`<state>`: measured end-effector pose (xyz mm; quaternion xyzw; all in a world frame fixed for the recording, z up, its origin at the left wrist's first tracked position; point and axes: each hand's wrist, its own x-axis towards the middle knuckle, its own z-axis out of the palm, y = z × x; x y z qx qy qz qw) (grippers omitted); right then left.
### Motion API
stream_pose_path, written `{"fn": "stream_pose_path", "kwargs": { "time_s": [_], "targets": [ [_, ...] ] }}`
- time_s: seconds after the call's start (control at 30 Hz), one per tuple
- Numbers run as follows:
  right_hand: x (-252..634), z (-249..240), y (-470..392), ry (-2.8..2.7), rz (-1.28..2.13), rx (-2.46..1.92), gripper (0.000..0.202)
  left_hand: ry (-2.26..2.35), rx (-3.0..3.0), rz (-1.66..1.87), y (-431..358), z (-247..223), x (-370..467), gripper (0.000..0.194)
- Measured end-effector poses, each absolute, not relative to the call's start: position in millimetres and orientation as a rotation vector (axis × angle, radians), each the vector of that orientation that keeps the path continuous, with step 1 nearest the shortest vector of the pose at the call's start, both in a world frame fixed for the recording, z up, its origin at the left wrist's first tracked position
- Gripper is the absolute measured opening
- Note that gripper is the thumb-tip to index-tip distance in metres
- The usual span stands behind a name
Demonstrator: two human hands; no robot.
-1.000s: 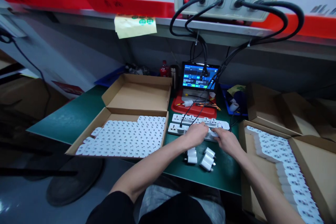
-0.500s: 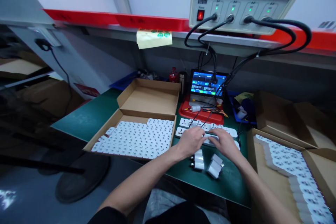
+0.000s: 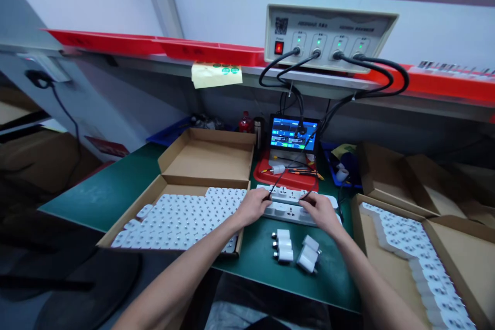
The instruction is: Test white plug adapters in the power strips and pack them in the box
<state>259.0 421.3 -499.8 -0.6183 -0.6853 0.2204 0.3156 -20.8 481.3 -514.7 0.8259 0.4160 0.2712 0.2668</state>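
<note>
Two white power strips lie one behind the other; the front strip (image 3: 291, 212) is partly under my hands. At its left part, my left hand (image 3: 253, 206) pinches the end of a thin black cable (image 3: 277, 180). My right hand (image 3: 320, 210) has its fingers pressed together near the right part of the strips, around the end of another dark cable. Several white plug adapters stand in two small groups on the green table, one group (image 3: 283, 245) nearer the left and one (image 3: 309, 254) nearer the right.
Cardboard boxes of white adapters flank the strips, one on the left (image 3: 150, 189) and one on the right (image 3: 359, 227). Behind are a red tray (image 3: 284, 179) and a lit screen (image 3: 292, 134). A powered test box (image 3: 328, 33) with hanging black cables sits on the shelf above.
My hands have moved apart along the strips, the left one further left. The camera view has shifted, so the test box appears lower and more fully in view.
</note>
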Motion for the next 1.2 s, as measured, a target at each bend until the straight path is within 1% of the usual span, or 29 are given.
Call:
{"fn": "stream_pose_path", "kwargs": {
  "time_s": [0.1,0.23,0.37,0.5,0.93,1.07,1.2],
  "targets": [
    [303,-491,406,-1.851,0.573,-1.745,0.029,1.058,2.189,0.852,476,-506,-13,0.015],
    [329,-493,392,-1.86,0.604,-1.806,0.033,0.932,2.122,0.766,466,-499,23,0.018],
    [327,-499,391,-1.858,0.613,-1.805,0.033,0.934,2.132,0.643,462,-497,68,0.016],
    [323,-502,392,-1.856,0.593,-1.79,0.033,0.977,2.229,0.514,466,-498,92,0.018],
    [316,-518,387,-1.975,0.343,-1.806,0.024,1.005,2.439,0.315,466,-497,99,0.02],
    [317,-506,382,-2.025,0.273,-1.841,0.03,0.994,2.515,0.315,463,-505,105,0.014],
    [318,-479,371,-1.945,0.095,-1.915,0.043,0.965,2.598,0.319,461,-504,101,0.02]
  ]
}}
